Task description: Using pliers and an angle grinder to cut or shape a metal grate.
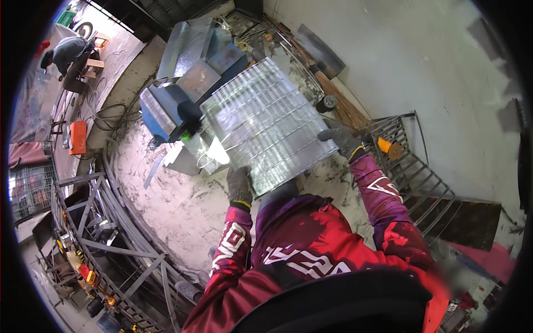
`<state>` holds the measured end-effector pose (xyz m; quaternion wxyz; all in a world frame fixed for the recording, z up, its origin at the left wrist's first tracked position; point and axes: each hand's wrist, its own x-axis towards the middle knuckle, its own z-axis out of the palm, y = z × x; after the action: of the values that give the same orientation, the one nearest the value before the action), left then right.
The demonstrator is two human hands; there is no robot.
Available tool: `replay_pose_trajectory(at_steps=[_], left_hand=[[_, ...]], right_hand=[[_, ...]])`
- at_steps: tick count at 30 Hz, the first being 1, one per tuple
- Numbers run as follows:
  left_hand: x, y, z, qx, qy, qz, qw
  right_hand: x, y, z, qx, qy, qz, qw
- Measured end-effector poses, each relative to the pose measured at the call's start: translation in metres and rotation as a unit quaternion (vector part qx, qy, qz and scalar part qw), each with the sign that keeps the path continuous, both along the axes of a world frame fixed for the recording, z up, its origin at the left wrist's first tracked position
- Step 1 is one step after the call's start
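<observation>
A shiny rectangular metal panel with a wire grid across its face is held tilted in front of my body. My left hand, in a dark grey glove, grips its near left corner. On the right edge, near the lower right corner, my right hand in a matching glove is closed around the panel's rim. The fingers of both hands are partly hidden by the panel. Just beyond its left side stands a blue machine with a metal top, and bent sheet-metal pieces are stacked behind that.
A straw broom leans by the wall at right, beside a metal ladder-like frame and an orange roll. Long metal bars and a steel rack line the left. An orange box and a bending person are farther left.
</observation>
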<state>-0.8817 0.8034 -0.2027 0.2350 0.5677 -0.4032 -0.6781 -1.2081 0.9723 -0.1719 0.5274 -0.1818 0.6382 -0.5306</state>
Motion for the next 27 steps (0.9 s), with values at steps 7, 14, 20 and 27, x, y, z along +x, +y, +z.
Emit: replay_pose_trajectory(at_steps=[7,14,20,27], left_hand=[[0.012,0.013,-0.034,0.018,-0.057,0.092,0.994],[0.007,0.016,-0.056,-0.036,-0.153,0.11,0.981],[0.015,0.003,-0.049,-0.128,-0.238,0.047,0.962],[0.079,-0.036,-0.085,-0.067,-0.199,0.024,0.977]], right_hand=[[-0.012,-0.07,0.023,-0.063,0.105,0.147,0.982],[-0.03,-0.089,-0.02,-0.019,0.049,0.148,0.988],[-0.015,-0.093,-0.066,-0.057,-0.033,0.083,0.994],[-0.012,-0.109,-0.039,0.076,-0.174,0.114,0.975]])
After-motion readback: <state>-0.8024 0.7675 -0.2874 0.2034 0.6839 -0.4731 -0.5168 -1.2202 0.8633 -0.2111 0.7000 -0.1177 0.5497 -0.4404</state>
